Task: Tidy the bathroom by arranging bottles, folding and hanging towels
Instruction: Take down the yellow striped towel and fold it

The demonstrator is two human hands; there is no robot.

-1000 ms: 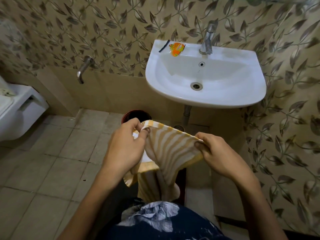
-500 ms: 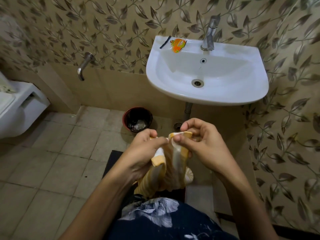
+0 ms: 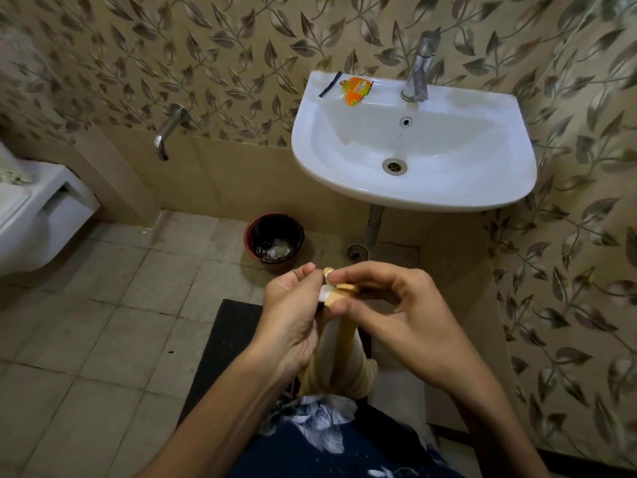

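A yellow and white striped towel (image 3: 339, 353) hangs folded in half in front of me, low in the head view. My left hand (image 3: 293, 319) and my right hand (image 3: 389, 312) meet at its top. Both pinch the towel's upper corners together between thumb and fingers. The rest of the cloth drops straight down between my wrists toward my lap. No bottles are in view.
A white wall sink (image 3: 413, 146) with a chrome tap (image 3: 418, 69) is ahead; an orange sachet (image 3: 356, 91) lies on its back ledge. A dark bin (image 3: 274, 241) stands on the tiled floor below. A wall spout (image 3: 169, 132), a white toilet (image 3: 38, 215) and a black mat (image 3: 224, 346) lie left.
The towel was spread wide between my hands a second ago. My hands have come together, folding it in half, and the corners now meet. The camera has tilted so the bin shows.
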